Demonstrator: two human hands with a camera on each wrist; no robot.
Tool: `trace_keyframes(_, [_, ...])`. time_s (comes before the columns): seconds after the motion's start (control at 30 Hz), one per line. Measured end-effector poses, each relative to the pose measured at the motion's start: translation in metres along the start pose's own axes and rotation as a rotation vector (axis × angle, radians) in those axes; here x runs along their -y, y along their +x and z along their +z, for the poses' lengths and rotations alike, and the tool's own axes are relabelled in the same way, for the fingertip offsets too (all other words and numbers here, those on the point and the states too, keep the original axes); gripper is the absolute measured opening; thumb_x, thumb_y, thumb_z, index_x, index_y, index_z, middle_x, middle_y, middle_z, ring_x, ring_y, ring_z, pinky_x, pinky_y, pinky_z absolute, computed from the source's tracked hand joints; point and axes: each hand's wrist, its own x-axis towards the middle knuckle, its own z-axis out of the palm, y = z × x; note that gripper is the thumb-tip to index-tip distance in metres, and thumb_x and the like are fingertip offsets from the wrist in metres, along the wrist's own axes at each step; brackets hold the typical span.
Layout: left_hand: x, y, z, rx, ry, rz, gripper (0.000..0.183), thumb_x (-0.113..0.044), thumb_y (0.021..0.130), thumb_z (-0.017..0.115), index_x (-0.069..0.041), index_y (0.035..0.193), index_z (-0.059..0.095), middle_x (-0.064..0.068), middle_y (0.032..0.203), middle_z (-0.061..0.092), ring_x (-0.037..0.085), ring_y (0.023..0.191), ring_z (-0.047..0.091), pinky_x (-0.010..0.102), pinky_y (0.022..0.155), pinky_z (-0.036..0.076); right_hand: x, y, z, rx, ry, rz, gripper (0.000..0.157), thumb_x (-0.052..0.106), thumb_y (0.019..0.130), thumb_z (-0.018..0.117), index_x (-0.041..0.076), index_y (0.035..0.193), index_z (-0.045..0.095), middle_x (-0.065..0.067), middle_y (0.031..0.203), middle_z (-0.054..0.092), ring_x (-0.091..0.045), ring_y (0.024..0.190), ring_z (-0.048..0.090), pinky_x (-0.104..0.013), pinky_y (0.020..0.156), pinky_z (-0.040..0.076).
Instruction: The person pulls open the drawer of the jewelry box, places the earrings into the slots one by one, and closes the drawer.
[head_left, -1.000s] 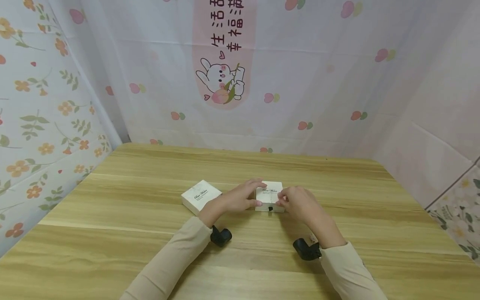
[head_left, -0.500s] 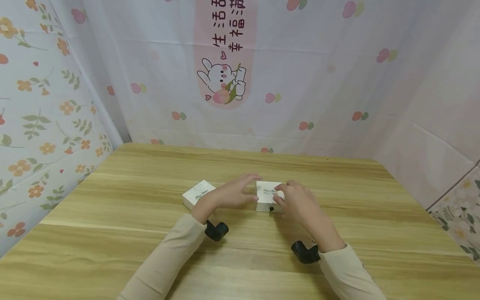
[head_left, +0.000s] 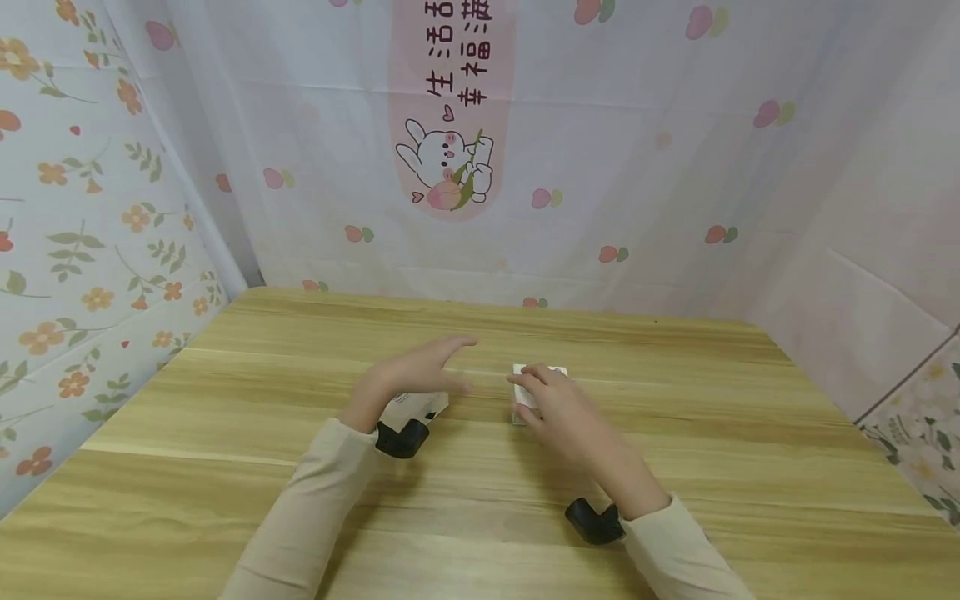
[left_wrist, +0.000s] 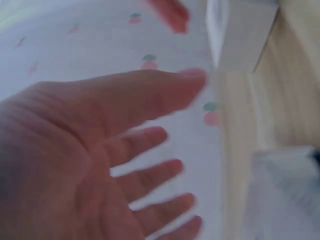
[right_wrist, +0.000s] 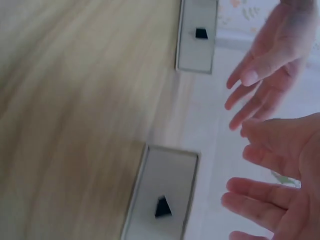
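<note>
Two small white gift boxes with black pull tabs are on the wooden table. My left hand (head_left: 411, 371), fingers spread, hovers above the left box (head_left: 414, 406) and partly covers it in the head view. Nothing is between its thumb and fingers. Over the right box (head_left: 524, 397) is my right hand (head_left: 558, 408), which hides most of that box and its print from the head camera. From the right wrist, the right hand's fingers (right_wrist: 260, 192) look relaxed and apart from the box front (right_wrist: 167, 182) with its black tab.
The wood-grain table (head_left: 465, 517) reaches back to a printed curtain (head_left: 600, 167) with a rabbit picture. A floral cloth (head_left: 97, 275) hangs at the left. Each wrist wears a black camera mount (head_left: 405, 438).
Both hands have let go of the right box. My left hand has moved left over the left box; my right hand has shifted left over the right box.
</note>
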Motion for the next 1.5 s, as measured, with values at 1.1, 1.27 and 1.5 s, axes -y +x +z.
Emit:
trace_keyframes(1.1, [-0.001,-0.027,-0.015,0.166,0.331,-0.482,0.063,-0.039,0.068,0.081,-0.003,0.107,0.048,0.008,0.098,0.051,0.023,0.084,0.054,0.033,0.069,0.048,0.039,-0.004,0.029,0.185,0.086,-0.176,0.054,0.045,0.093,0.048,0.026,0.143,0.038,-0.017,0.149,0.030,-0.033,0.134,0.034,-0.055,0.109,0.024])
trace_keyframes(1.27, [-0.005,-0.025,-0.010,0.164,0.280,-0.464,0.059,-0.033,0.067,0.082,-0.005,0.103,0.046,0.008,0.095,0.051,0.026,0.084,0.057,0.032,0.066,0.051,0.039,-0.005,0.029,0.189,0.091,-0.181,0.054,0.046,0.093,0.048,0.025,0.142,0.040,-0.016,0.149,0.031,-0.033,0.134,0.035,-0.054,0.109,0.024])
trace_keyframes(1.5, [-0.010,-0.024,-0.006,0.162,0.287,-0.452,0.059,-0.031,0.067,0.083,-0.006,0.104,0.045,0.007,0.094,0.049,0.023,0.082,0.054,0.033,0.067,0.051,0.039,-0.006,0.029,0.195,0.074,-0.189,0.052,0.045,0.093,0.048,0.020,0.139,0.044,-0.018,0.147,0.033,-0.034,0.133,0.036,-0.053,0.108,0.027])
